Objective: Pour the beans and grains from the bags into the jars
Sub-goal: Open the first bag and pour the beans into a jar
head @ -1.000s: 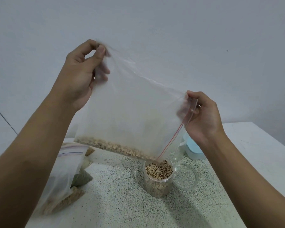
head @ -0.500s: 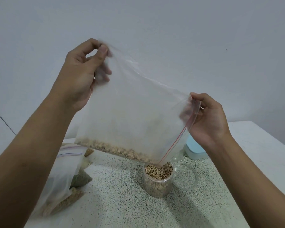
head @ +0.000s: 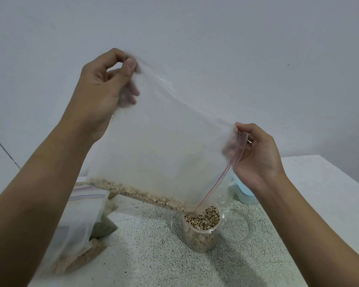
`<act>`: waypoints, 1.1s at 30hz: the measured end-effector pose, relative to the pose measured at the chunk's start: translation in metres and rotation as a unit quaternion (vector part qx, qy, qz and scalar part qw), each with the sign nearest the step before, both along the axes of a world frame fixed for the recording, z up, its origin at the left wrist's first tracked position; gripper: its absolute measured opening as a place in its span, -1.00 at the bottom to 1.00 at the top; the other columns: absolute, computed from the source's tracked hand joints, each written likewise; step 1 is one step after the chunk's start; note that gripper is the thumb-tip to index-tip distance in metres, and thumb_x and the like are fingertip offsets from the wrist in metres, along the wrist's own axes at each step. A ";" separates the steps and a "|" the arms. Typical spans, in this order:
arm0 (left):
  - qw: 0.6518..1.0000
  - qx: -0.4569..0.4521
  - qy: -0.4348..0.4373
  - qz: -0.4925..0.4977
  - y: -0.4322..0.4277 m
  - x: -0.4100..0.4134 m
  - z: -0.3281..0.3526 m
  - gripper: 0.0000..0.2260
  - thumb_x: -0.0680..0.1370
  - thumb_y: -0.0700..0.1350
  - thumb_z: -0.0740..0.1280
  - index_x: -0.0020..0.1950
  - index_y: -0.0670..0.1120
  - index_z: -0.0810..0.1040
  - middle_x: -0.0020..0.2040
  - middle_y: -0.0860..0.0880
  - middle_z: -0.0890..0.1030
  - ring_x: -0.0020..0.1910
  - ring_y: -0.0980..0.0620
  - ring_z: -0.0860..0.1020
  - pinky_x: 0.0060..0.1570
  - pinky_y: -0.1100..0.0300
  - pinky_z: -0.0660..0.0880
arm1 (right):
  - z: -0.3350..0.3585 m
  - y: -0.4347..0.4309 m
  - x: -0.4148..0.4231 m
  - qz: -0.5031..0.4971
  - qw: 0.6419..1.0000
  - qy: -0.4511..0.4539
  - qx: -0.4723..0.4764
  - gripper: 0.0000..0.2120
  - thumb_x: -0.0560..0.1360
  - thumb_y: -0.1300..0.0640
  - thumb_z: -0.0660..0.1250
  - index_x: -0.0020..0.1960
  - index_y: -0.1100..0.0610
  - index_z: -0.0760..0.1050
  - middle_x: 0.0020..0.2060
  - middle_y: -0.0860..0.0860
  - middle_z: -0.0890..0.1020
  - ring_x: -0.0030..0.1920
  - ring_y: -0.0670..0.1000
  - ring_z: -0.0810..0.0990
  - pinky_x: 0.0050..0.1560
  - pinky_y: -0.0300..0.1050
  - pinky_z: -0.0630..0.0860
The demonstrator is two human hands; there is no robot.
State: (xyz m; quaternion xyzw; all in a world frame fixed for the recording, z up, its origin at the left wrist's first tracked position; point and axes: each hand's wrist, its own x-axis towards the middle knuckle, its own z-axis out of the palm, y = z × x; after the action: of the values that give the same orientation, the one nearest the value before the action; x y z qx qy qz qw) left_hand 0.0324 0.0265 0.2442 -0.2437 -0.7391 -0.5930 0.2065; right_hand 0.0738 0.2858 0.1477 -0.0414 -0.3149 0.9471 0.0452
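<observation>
Pouring stage: by my judgement late; a thin band of black-eyed beans [head: 141, 193] lies along the low edge of the clear zip bag [head: 164, 141], and the jar [head: 201, 233] looks nearly full.
Left hand [head: 104, 88]: raised high, thumb and fingers pinching the bag's closed upper corner.
Right hand [head: 257, 158]: lower and to the right, pinching the top of the bag's mouth by the red zip strip [head: 220, 179].
Hands to each other: well apart, the bag stretched between them.
Bag's long axis: sloping from the left hand, up and left, down to the right.
Way the bag points: its mouth faces right and down; the zip strip runs from the right hand down to the lowest corner, which sits at the jar's rim over the opening.
Bean band: tilted the same way, its low end at that corner.
Jar from the hands: below both, upright on the speckled table [head: 153, 262]; the right hand is nearer.
Coming move, as I judge: lifting the left corner higher would steepen the slope.
Risk: beans spilling over the rim.
Nearby: a clear lid [head: 236, 226] just beside the jar; other bags [head: 81, 220] at left.
</observation>
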 end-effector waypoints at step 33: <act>1.000 -0.015 0.024 0.002 0.011 -0.014 -0.009 -0.83 0.69 0.04 0.28 -0.06 0.03 0.54 -0.32 0.03 0.55 -0.30 -0.01 0.52 -0.18 0.07 0.50 | -0.004 0.015 -0.006 -0.024 0.999 0.016 0.032 -0.83 0.54 0.27 0.33 -0.21 0.11 0.53 -0.34 -0.06 0.58 -0.36 -0.15 0.57 -0.30 -0.27 0.46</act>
State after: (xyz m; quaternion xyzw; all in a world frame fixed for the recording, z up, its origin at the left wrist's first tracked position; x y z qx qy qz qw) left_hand 0.0184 0.0373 0.2350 -0.2593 -0.7433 -0.5752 0.2220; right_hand 0.0677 0.3009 0.1435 -0.0319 -0.3436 0.9356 0.0742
